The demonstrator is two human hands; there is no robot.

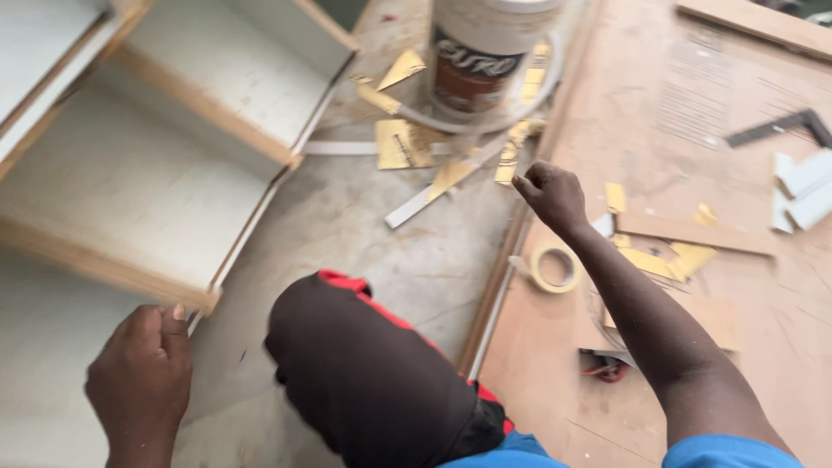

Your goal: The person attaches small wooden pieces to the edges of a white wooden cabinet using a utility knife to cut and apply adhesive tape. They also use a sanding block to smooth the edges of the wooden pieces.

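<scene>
My left hand [141,371] rests near the lower corner of a white cabinet [147,165] with pale wooden edges, thumb up, fingers curled against its panel. My right hand [551,194] is stretched forward over the edge of a brown board [693,130], fingers closed in a loose fist; whether it pinches anything is unclear. A roll of masking tape [555,267] lies just below that hand. My bent knee [364,364] in dark cloth fills the lower middle.
A white plastic bucket [479,52] stands at the top centre amid yellow scraps [400,143] and white edging strips [425,201] on the concrete floor. A dark square ruler [780,127] and white offcuts [802,191] lie on the board at right.
</scene>
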